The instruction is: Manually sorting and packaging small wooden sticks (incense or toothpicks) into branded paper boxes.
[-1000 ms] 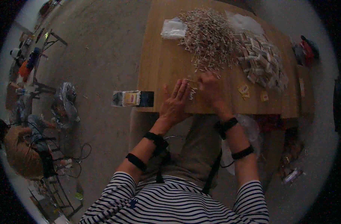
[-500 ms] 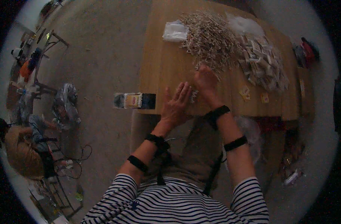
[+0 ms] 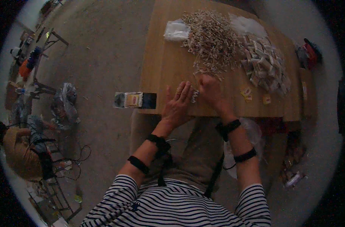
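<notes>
My left hand (image 3: 177,104) lies flat with its fingers stretched out on the wooden table (image 3: 157,68), near its front edge. By its fingertips, white-tipped sticks that look like cotton swabs (image 3: 194,96) stick out in a short row; the rest of them is hidden under the hand. Just right of these my right hand (image 3: 211,90) is closed, and what its fingers hold, if anything, cannot be made out. Beyond it a large heap of similar swabs (image 3: 212,38) spreads over the table, its near edge close to the right knuckles.
At the table's left edge a swab pack with a yellow label (image 3: 134,100) lies on a dark holder. Clear bags (image 3: 176,31) lie left of the heap, filled packets (image 3: 265,64) right of it. Yellow cards (image 3: 246,93) lie nearer. Another person (image 3: 23,153) is at far left.
My right hand has drawn slightly toward me and right, staying closed. The left hand keeps almost the same place over the swabs.
</notes>
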Motion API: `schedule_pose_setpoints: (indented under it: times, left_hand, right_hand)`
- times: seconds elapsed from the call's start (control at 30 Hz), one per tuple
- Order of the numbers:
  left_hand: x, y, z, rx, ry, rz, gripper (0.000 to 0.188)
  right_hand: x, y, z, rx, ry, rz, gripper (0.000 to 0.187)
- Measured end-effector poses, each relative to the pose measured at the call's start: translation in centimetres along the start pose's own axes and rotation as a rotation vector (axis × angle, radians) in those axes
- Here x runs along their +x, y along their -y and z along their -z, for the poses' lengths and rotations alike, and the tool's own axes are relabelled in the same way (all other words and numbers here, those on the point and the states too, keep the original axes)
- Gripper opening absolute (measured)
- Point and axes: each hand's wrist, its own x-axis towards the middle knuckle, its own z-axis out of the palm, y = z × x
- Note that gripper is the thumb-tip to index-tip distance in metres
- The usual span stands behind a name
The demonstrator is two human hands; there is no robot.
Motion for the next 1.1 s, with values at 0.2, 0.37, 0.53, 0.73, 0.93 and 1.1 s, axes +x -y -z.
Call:
schedule_pose_setpoints:
  times: [0.2, 0.37, 0.53, 0.73, 0.93, 1.1]
  left_hand:
    - [0.3, -0.2, -0.5, 0.001, -0.084, -0.021, 0.11]
    - [0.1, -0.2, -0.5, -0.048, -0.081, -0.023, 0.108]
    - [0.2, 0.2, -1.1, -0.057, -0.096, -0.04, 0.103]
    - [0.6, 0.4, -1.7, 0.115, -0.134, -0.07, 0.096]
    - [0.3, -0.1, -1.1, 0.128, -0.106, -0.014, 0.077]
    - [0.6, 0.0, -1.6, 0.207, -0.086, -0.041, 0.092]
  right_hand:
    - [-1.2, 0.9, 1.1, -0.035, -0.013, 0.197, 0.012]
    - [-2.4, -0.3, 2.1, -0.027, -0.048, -0.235, 0.025]
    - [-0.3, -2.0, 2.6, -0.024, -0.045, -0.595, 0.045]
    - [-3.1, -7.0, 1.9, 0.539, 0.004, -0.123, 0.051]
    - [4.2, -6.6, 6.5, -0.202, 0.006, -0.798, 0.061]
    - [3.5, -12.9, 5.4, -0.369, -0.164, -0.748, 0.063]
